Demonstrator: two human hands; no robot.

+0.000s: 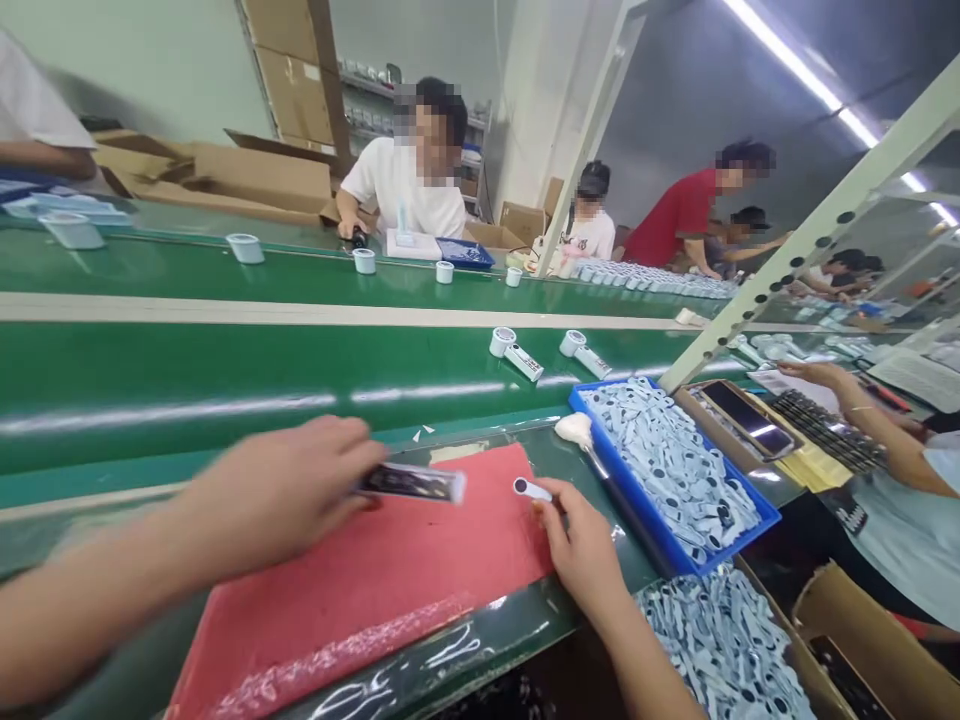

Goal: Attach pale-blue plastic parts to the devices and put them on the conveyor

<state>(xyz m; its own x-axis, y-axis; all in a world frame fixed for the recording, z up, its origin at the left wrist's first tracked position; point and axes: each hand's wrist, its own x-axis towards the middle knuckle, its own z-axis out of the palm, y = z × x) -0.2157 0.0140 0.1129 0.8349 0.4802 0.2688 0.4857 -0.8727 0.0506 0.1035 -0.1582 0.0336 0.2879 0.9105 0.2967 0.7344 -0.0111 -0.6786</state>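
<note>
My left hand [300, 495], blurred by motion, is closed on one end of a dark flat strip with a whitish tip [420, 483], which points right above the red sheet [390, 560]. Between the thumb and fingers of my right hand [581, 535] is a small light-blue plastic piece [534, 490] with a round dark spot at its end. A gap separates the two held parts. Under both hands, the red sheet lies across the workbench, its front edge wrapped in shiny clear plastic.
To the right stands a blue tray [675, 470] heaped with similar light-blue pieces, above a carton of more pieces [727, 640]. A green conveyor belt [187, 370] carries two white round-headed devices [517, 352]. A slanted metal post [787, 260] rises at right. Several co-workers sit beyond.
</note>
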